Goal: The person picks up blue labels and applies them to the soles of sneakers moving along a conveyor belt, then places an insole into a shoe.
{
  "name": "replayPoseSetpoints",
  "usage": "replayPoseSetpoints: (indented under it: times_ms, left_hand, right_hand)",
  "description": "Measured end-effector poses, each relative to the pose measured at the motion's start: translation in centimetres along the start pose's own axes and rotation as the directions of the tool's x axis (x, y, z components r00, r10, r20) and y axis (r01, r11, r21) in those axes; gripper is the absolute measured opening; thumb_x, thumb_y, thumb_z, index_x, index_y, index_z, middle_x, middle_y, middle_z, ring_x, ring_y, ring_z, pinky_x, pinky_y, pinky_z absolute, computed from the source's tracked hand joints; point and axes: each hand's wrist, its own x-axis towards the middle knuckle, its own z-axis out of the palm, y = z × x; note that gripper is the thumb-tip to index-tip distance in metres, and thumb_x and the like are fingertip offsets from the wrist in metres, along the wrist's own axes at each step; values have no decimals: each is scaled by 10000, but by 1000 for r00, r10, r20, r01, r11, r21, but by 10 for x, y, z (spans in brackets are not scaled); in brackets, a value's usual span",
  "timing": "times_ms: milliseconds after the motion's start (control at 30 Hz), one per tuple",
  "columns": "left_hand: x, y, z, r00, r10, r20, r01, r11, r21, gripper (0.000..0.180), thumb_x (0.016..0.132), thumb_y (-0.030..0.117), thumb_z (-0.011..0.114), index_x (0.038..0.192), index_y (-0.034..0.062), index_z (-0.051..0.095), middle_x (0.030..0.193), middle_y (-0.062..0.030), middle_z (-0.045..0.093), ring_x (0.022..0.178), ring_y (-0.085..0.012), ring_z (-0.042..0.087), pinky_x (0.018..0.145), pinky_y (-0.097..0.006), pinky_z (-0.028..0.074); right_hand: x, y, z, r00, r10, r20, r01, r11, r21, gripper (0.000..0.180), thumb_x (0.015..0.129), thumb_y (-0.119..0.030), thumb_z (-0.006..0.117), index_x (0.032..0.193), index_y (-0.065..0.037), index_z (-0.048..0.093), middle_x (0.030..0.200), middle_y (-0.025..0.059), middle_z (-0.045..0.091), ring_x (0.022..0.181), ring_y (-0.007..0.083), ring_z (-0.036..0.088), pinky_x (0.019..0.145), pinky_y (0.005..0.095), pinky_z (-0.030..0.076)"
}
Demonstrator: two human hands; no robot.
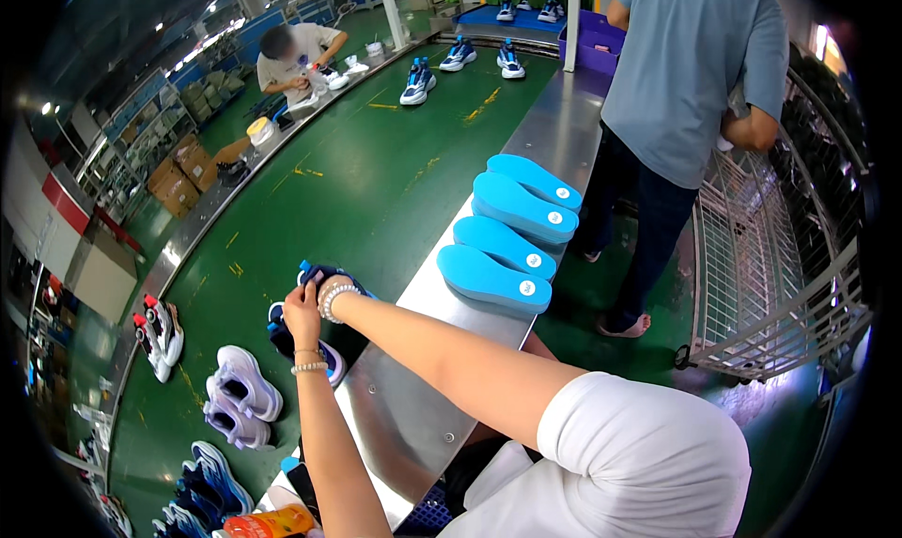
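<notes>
A navy sneaker with a bright blue pull tab is held over the near edge of the green conveyor belt. My left hand pinches at its collar, fingers closed. Against its opening my right hand closes on the same shoe; its fingertips are largely hidden. Just below the hands sits another dark blue sneaker with a pale sole, partly covered by my left forearm. To the right, several bright blue insoles with round white stickers lie in a row on the metal ledge.
White-lilac sneakers, blue sneakers and white-red shoes stand on the belt's left; more navy sneakers are farther up. An orange-labelled bottle is near me. A person in blue stands right beside a wire cart; another person sits across.
</notes>
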Motion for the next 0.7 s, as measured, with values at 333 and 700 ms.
replayPoseSetpoints:
  times_ms: [333, 700]
  left_hand:
    - [-13, -10, -23, 990, -44, -131, 60, 990, 124, 382, 822, 312, 497, 652, -27, 542, 547, -167, 515, 469, -240, 452, 484, -361, 353]
    - [-22, 27, -5, 833, 373, -409, -293, 924, 245, 116, 715, 85, 585, 715, -8, 515, 743, -131, 510, 700, -295, 507, 646, -367, 417]
  right_hand:
    - [-41, -39, -56, 924, 367, 110, -322, 590, 740, 316, 852, -288, 387, 909, -92, 628, 970, 108, 614, 888, 236, 593, 742, 322, 471]
    - [-164, -25, -59, 793, 390, -468, 125, 649, 751, 155, 760, -72, 494, 895, -20, 551, 1082, 156, 521, 985, 287, 507, 825, 356, 428]
